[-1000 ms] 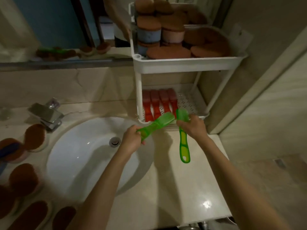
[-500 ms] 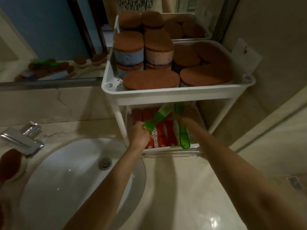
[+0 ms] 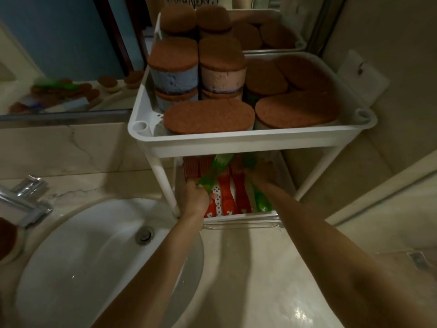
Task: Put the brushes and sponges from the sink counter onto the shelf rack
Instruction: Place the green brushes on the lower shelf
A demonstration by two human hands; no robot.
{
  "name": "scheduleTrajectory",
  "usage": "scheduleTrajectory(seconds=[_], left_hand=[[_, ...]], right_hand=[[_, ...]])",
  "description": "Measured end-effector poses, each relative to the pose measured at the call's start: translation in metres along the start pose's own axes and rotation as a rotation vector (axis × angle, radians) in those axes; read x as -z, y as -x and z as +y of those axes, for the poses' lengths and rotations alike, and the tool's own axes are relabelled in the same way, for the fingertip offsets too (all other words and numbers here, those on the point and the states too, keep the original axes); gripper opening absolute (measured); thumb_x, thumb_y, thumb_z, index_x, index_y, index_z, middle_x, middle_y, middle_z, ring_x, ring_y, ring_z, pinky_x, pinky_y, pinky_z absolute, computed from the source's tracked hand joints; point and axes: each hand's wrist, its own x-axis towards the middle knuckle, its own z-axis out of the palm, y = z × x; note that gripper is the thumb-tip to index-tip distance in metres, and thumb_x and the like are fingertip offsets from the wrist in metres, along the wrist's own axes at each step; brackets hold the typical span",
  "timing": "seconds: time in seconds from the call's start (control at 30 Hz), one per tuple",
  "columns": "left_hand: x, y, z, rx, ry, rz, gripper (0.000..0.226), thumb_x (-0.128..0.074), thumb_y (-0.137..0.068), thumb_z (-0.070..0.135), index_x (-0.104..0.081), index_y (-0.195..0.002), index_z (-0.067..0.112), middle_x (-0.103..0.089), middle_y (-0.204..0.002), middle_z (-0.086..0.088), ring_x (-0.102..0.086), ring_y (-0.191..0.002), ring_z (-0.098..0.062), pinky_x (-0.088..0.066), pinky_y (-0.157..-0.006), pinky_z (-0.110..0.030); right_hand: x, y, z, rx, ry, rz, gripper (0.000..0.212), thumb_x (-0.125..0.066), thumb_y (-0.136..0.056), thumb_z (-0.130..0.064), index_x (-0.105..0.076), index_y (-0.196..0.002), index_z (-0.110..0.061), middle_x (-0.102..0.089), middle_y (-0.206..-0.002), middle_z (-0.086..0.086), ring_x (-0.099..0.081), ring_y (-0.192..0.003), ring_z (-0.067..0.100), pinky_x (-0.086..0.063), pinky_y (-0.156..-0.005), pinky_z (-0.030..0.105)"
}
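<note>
– Beige marble counter (image 3: pixel 248 280) with the white round sink basin (image 3: pixel 94 256) fills most of the view. How much of the work is finished, do you think?

– A big part, I would say. The white plastic two-tier shelf rack (image 3: pixel 236 140) stands at the back of the counter, and its upper tier is crowded with brown-topped oval sponges (image 3: pixel 208 116), some stacked in two layers. In the lower tier a row of red plastic brushes (image 3: pixel 227 197) lies side by side.

– And what is left?

– At least one more brown-topped sponge (image 3: pixel 7 240) sits at the far left edge, just beside the chrome tap (image 3: pixel 21 202). The wall mirror (image 3: pixel 59 55) reflects more brown shapes and something green on the counter, but it is blurred, so I cannot count them.

– What do the hands hold?

– Each has one brush, and both are at the lower tier. The left hand (image 3: pixel 196 200) has its fingers closed around the handle of a translucent green brush (image 3: pixel 212 174), whose head points up and back over the red ones. The right hand (image 3: pixel 260 176) is deeper under the upper tier. Its fingers seem wrapped around the middle of a second green brush (image 3: pixel 261 202), though the shade there is heavy. That brush lies to the right of the red row.

– So neither is released?

– Not yet, as far as I can see.
</note>
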Motion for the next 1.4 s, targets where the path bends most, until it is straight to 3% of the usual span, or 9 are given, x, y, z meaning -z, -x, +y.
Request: scheduleTrajectory(seconds=[0.13,0.3,0.5,0.67,0.77,0.93,1.07,1.17,1.4], left_hand=[[0.001,0.001,-0.002,-0.005,0.053,0.008,0.029,-0.032,-0.097,0.003,-0.058,-0.109,0.001,-0.06,-0.067,-0.003,-0.055,-0.054,-0.012,-0.044,-0.053,-0.026],[-0.001,0.008,-0.003,-0.026,0.076,0.023,0.031,-0.032,-0.097,0.002,-0.057,-0.116,0.002,-0.062,-0.076,-0.003,-0.056,-0.056,-0.009,-0.046,-0.056,-0.026],[-0.004,0.027,0.003,-0.057,0.105,-0.012,0.032,-0.03,-0.098,0.0,-0.05,-0.122,0.0,-0.061,-0.092,-0.01,-0.051,-0.054,-0.004,-0.04,-0.039,-0.007],[-0.016,0.038,0.007,-0.176,0.044,-0.089,0.022,-0.026,-0.098,0.001,-0.045,-0.091,0.01,-0.057,-0.097,-0.01,-0.057,-0.065,-0.015,-0.044,-0.045,-0.012],[-0.021,0.05,0.008,-0.267,0.01,-0.176,0.015,-0.027,-0.098,0.0,-0.036,-0.099,0.012,-0.052,-0.09,0.0,-0.057,-0.083,-0.02,-0.047,-0.055,-0.015],[-0.025,0.048,0.005,-0.36,-0.113,-0.357,0.013,-0.031,-0.098,0.001,-0.032,-0.102,0.014,-0.051,-0.113,-0.015,-0.06,-0.102,-0.034,-0.056,-0.077,-0.029],[-0.023,0.048,0.007,-0.429,-0.261,-0.488,0.017,-0.038,-0.098,0.009,-0.034,-0.114,0.006,-0.05,-0.105,-0.01,-0.058,-0.099,-0.027,-0.046,-0.084,-0.034],[-0.019,0.049,0.013,-0.467,-0.325,-0.575,0.035,-0.046,-0.097,0.02,-0.037,-0.126,0.003,-0.055,-0.11,-0.011,-0.055,-0.094,-0.017,-0.041,-0.079,-0.027],[-0.005,0.026,0.01,-0.4,-0.412,-0.397,0.031,-0.043,-0.098,0.017,-0.05,-0.123,-0.001,-0.06,-0.119,-0.021,-0.057,-0.112,-0.032,-0.045,-0.093,-0.037]], right_hand=[[-0.002,0.004,0.0,-0.051,0.089,0.04,0.039,-0.043,-0.096,-0.036,-0.055,-0.116,-0.005,-0.056,-0.122,0.012,-0.055,-0.113,0.027,-0.044,-0.089,0.033],[-0.003,0.01,0.006,-0.069,0.103,0.002,0.028,-0.042,-0.097,-0.037,-0.054,-0.088,-0.013,-0.059,-0.081,0.002,-0.055,-0.064,0.012,-0.048,-0.063,0.026],[0.002,0.028,0.006,0.033,0.146,0.072,0.046,-0.036,-0.095,-0.042,-0.054,-0.112,-0.003,-0.06,-0.109,0.01,-0.061,-0.095,0.022,-0.051,-0.079,0.034],[0.004,0.064,-0.011,0.183,-0.118,-0.007,0.035,-0.049,-0.094,-0.032,-0.067,-0.087,-0.003,-0.063,-0.078,0.011,-0.057,-0.072,0.02,-0.042,-0.063,0.029],[0.003,0.072,-0.014,0.189,-0.181,-0.006,0.028,-0.058,-0.09,-0.032,-0.064,-0.074,-0.011,-0.059,-0.064,0.001,-0.053,-0.058,0.012,-0.04,-0.05,0.019],[0.013,0.068,-0.014,-0.11,-0.522,-0.019,0.016,-0.069,-0.083,-0.018,-0.061,-0.089,-0.005,-0.06,-0.081,0.007,-0.059,-0.075,0.018,-0.049,-0.064,0.025],[0.016,0.059,-0.015,-0.241,-0.54,-0.041,0.019,-0.071,-0.08,-0.019,-0.054,-0.078,-0.011,-0.051,-0.063,0.002,-0.049,-0.035,0.005,-0.038,-0.037,0.016],[0.022,0.055,-0.013,-0.277,-0.601,-0.011,0.022,-0.07,-0.082,-0.017,-0.053,-0.069,-0.011,-0.054,-0.069,0.005,-0.049,-0.054,0.011,-0.041,-0.051,0.02],[0.035,0.045,-0.005,-0.033,-0.217,0.139,0.04,-0.062,-0.088,-0.016,-0.052,-0.122,0.004,-0.06,-0.121,0.02,-0.062,-0.099,0.028,-0.051,-0.076,0.028]])
